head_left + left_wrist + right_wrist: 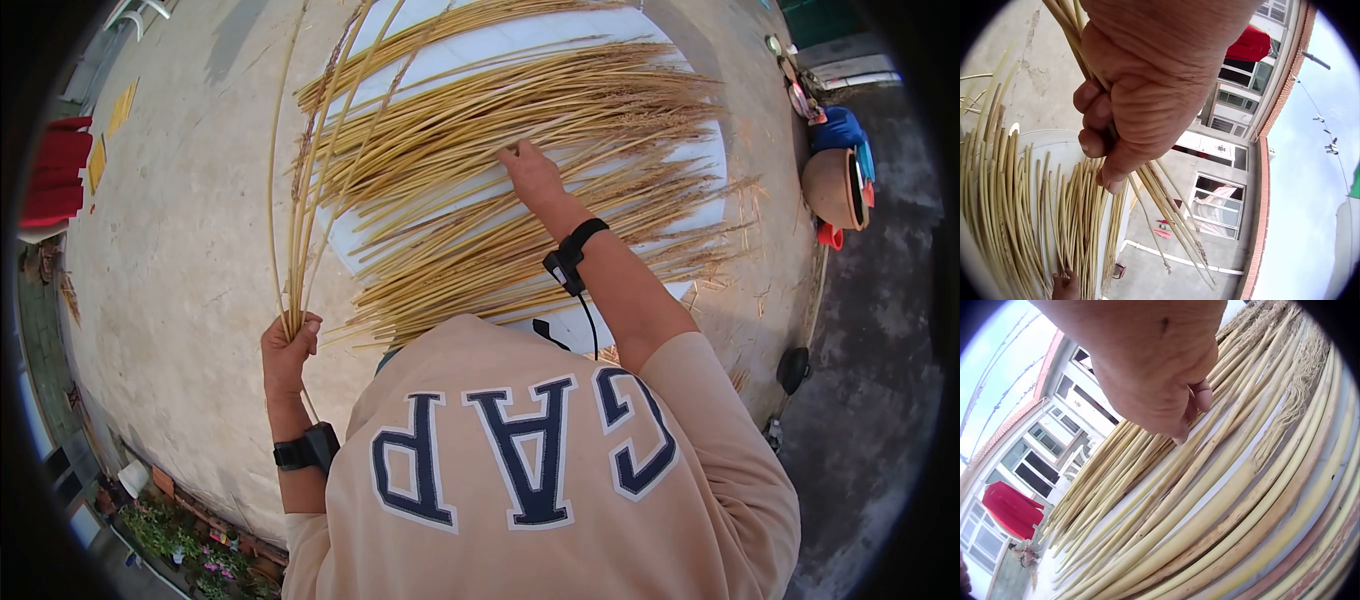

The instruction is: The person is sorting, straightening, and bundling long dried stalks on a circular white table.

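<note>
My left hand (288, 350) grips a few long yellow sorghum stalks (297, 240) near their lower ends, and they fan upward, away from my body. Over the middle of a round white top (712, 165), my right hand (535, 178) reaches among more dry stalks (430, 130) with brown feathery heads at the right end. Its fingers are bent, the fingertips right at the stalks; I cannot tell whether they pinch one. Another band of stalks (480, 265) lies nearer my body. In the right wrist view, stalks (1210, 506) run beneath the bent fingers.
Pale concrete ground (180, 200) surrounds the white top. A clay pot (832, 188) and a blue container (838, 130) stand at the right. Red cloth (55, 175) hangs at the far left, and potted plants (160, 530) line the lower left. Loose straw bits (750, 240) lie beside the top.
</note>
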Demonstrator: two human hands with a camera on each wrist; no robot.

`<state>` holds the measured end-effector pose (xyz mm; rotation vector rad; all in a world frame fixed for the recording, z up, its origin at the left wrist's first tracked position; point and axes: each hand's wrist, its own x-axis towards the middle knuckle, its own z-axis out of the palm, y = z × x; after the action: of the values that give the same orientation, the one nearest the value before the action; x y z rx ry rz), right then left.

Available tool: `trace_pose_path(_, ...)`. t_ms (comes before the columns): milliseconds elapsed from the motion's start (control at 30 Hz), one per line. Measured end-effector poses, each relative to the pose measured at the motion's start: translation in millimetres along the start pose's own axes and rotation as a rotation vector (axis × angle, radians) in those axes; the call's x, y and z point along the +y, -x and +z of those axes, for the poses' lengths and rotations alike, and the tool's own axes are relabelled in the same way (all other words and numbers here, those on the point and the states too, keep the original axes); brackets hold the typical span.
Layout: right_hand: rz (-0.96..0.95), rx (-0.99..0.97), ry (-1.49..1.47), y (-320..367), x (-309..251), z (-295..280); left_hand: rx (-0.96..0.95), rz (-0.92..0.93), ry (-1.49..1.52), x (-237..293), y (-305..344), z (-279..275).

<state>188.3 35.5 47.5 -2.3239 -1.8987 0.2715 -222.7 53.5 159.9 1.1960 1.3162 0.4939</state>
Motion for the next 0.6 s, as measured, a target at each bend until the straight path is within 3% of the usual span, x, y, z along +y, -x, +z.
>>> trace_pose_path(300, -0.245, 0.271, 0.075, 3.1, 13.8, 10.4, -0.001, -0.005, -0.012, -1.6, -1.1, 1.2)
trace_pose_path(400, -0.309, 0.223, 0.041, 10.9, 18.0, 8.8, 0.002, -0.008, -0.009, -2.5, -2.2, 2.1)
trace_pose_path(600, -0.266, 0.077, 0.008, 16.0, 14.2, -3.6, -0.012, -0.019, -0.008, -4.3, -3.5, 4.1)
